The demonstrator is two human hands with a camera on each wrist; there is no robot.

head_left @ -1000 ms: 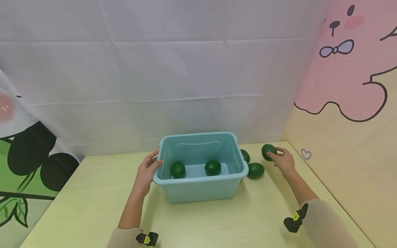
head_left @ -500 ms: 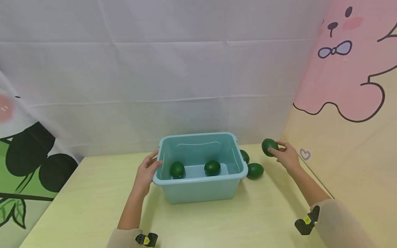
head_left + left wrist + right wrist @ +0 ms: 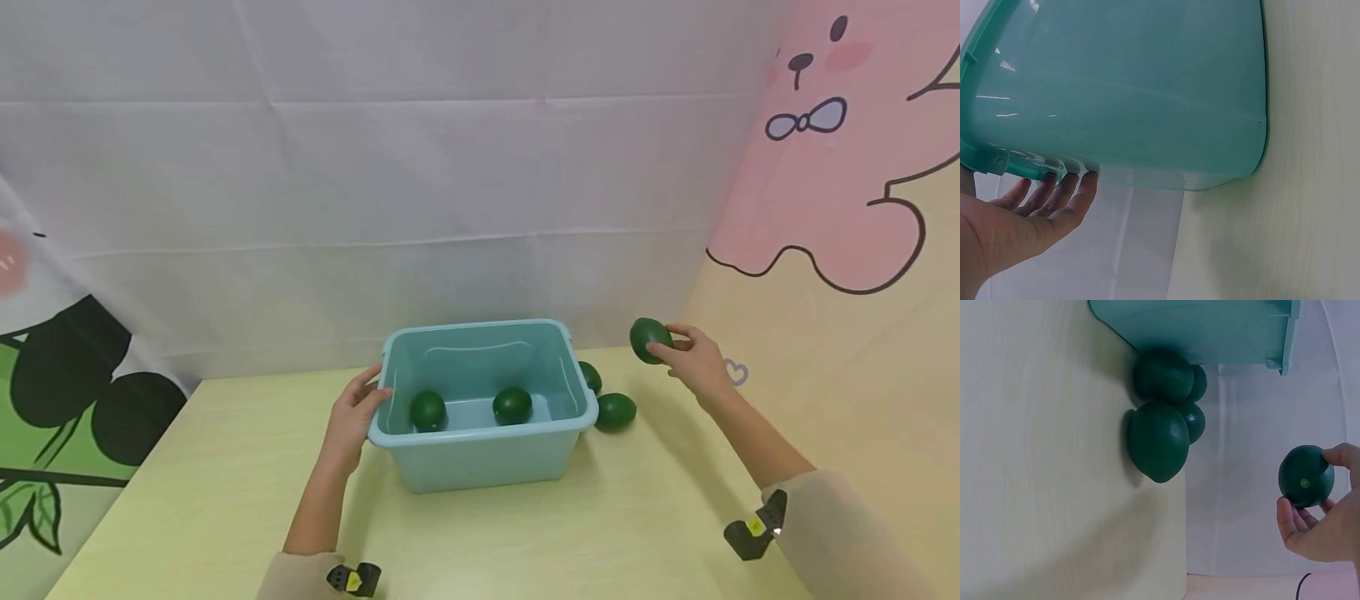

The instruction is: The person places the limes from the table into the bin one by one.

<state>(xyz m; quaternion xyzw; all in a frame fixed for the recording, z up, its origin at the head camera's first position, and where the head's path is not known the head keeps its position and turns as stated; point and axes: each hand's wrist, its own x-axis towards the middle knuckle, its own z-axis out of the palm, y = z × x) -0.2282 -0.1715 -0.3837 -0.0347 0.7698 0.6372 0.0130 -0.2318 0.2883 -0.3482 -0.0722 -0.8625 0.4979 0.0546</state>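
A light-blue plastic bin (image 3: 487,460) stands on the table with two dark green limes, the left lime (image 3: 428,411) and the right lime (image 3: 512,406), on its floor. My left hand (image 3: 356,417) grips the bin's left end, thumb over the rim. In the left wrist view, the fingers (image 3: 1079,200) curl under the rim from outside. My right hand (image 3: 693,360) pinches another lime (image 3: 650,340) between thumb and fingers, held up above the table. The right wrist view shows this lime (image 3: 1305,476) from its stem end, with the palm partly behind it.
Several more limes lie against the bin's right side, the nearest lime (image 3: 616,412) in front; in the head view the bin hides some of them. A white cloth (image 3: 450,183) hangs behind the pale table (image 3: 480,542). A printed wall (image 3: 847,400) borders the right side.
My right hand has lifted its lime up off the far right of the table, the forearm swinging slightly to the right. The left hand and the bin stay in place.
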